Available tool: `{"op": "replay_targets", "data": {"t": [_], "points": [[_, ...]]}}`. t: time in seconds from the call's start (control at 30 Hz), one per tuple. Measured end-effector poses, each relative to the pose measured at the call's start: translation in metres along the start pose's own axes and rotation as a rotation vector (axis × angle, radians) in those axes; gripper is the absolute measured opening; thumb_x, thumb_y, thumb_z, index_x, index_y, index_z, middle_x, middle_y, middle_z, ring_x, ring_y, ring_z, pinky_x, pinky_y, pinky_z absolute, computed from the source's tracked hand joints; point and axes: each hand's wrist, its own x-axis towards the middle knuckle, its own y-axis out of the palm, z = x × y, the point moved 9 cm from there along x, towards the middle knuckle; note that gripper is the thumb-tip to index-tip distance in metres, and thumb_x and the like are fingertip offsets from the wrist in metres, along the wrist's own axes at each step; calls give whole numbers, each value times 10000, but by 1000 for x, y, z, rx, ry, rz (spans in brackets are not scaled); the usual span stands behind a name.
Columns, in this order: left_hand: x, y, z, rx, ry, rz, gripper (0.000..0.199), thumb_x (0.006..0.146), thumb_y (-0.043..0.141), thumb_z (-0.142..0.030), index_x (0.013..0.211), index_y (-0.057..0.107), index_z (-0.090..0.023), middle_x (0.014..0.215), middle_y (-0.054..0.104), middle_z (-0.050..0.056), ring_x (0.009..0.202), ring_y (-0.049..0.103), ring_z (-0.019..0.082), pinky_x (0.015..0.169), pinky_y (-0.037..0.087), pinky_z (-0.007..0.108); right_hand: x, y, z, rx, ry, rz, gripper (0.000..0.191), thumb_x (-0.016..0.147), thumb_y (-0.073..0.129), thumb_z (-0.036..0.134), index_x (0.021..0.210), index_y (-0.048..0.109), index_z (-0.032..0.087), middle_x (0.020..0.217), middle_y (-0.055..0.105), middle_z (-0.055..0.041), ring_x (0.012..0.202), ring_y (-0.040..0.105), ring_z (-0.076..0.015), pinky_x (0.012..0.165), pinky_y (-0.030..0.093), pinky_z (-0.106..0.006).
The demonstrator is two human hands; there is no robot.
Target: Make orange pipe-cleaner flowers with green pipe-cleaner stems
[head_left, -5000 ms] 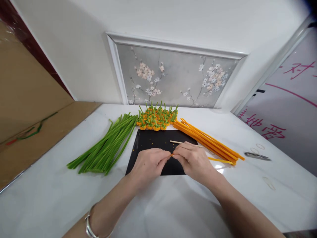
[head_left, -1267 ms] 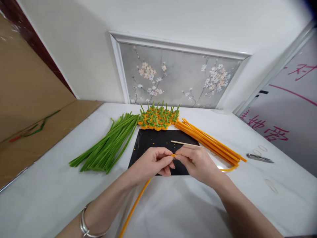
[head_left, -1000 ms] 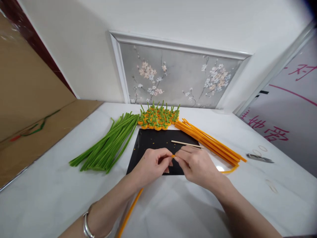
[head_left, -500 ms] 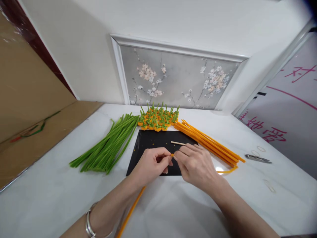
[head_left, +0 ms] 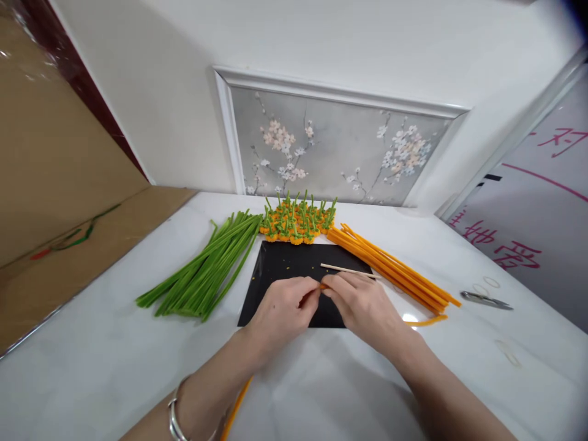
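An orange pipe cleaner [head_left: 237,405] trails below my left wrist, and a bit of orange shows between my fingertips. My left hand [head_left: 285,306] is closed in a pinch on it, over the black mat [head_left: 280,260]. Pressed close from the other side, my right hand [head_left: 365,309] also pinches the orange end, its fingertips partly hidden. Just beyond the right knuckles a thin wooden stick [head_left: 349,270] lies across the mat. Small orange bits of fluff are scattered on the mat.
Green pipe cleaners [head_left: 206,269] lie in a bundle at left, orange pipe cleaners [head_left: 395,266] at right. Several orange flowers with green stems [head_left: 296,223] stand behind the mat. Scissors [head_left: 486,300] and rubber bands [head_left: 508,352] rest at far right. Cardboard [head_left: 78,226] borders the left.
My hands have drawn closer together around the orange end, and the fingers have curled in more. More of the wooden stick shows past my right hand. The view has shifted slightly.
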Motion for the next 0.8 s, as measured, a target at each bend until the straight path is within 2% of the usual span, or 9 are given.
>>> {"op": "replay_targets", "data": {"t": [0.07, 0.13, 0.23, 0.3, 0.43, 0.5, 0.57, 0.67, 0.8], "points": [[0, 3, 5, -45, -47, 16, 211, 867, 486, -190, 766, 671, -185, 662, 608, 17, 600, 513, 128, 583, 352, 237, -1, 2, 1, -58, -26, -2, 188, 920, 446, 112, 885, 615, 187, 760, 653, -31, 713, 591, -169, 648, 357, -287], [1, 9, 16, -141, -158, 65, 196, 865, 502, -239, 798, 677, -180, 674, 627, 17, 586, 516, 124, 558, 368, 229, -2, -1, -2, -133, -27, -32, 201, 894, 456, 84, 847, 620, 191, 718, 639, -19, 683, 576, -164, 626, 332, -282], [-1, 19, 38, -359, -394, 171, 230, 850, 518, -324, 801, 668, -157, 643, 619, 8, 467, 451, 92, 441, 352, 206, -3, -11, -14, -228, 20, -95, 200, 872, 472, 71, 881, 635, 186, 722, 644, -18, 680, 568, -155, 633, 329, -270], [-1, 16, 50, -462, -489, 162, 220, 824, 555, -315, 740, 648, -133, 616, 593, 0, 417, 396, 59, 395, 314, 181, -5, -17, -24, -282, 69, -121, 220, 859, 473, 55, 899, 643, 190, 741, 656, -18, 694, 577, -151, 648, 335, -263], [2, -1, 70, -786, -620, 19, 189, 810, 622, -266, 699, 608, -113, 617, 556, -17, 410, 337, 6, 369, 266, 114, -9, -17, -55, -382, 239, -17, 217, 856, 479, 68, 834, 646, 204, 738, 666, -19, 733, 605, -162, 663, 342, -263], [2, -14, 83, -940, -688, -141, 103, 809, 632, -204, 754, 619, -118, 645, 566, -16, 409, 366, -2, 356, 282, 90, -13, -10, -74, -404, 354, 104, 210, 865, 480, 93, 804, 641, 213, 744, 674, -21, 736, 614, -168, 628, 335, -264], [-1, -19, 95, -1060, -780, -241, 42, 821, 606, -127, 793, 632, -109, 712, 617, 16, 436, 448, 1, 386, 376, 80, -20, -2, -92, -393, 462, 227, 207, 868, 481, 118, 821, 646, 234, 780, 688, -18, 728, 622, -172, 564, 305, -260], [-3, -23, 105, -1175, -850, -324, 95, 837, 563, -53, 819, 651, -86, 753, 664, 61, 482, 552, 26, 467, 502, 107, -32, 8, -116, -356, 603, 381, 211, 872, 484, 162, 847, 665, 269, 819, 698, -17, 710, 633, -183, 515, 263, -255], [-7, -29, 118, -1218, -869, -455, 140, 829, 545, 15, 804, 668, -46, 717, 681, 91, 516, 623, 66, 492, 551, 123, -42, 15, -130, -334, 692, 501, 218, 888, 483, 246, 857, 692, 300, 792, 689, -33, 676, 629, -196, 524, 273, -255]]}}
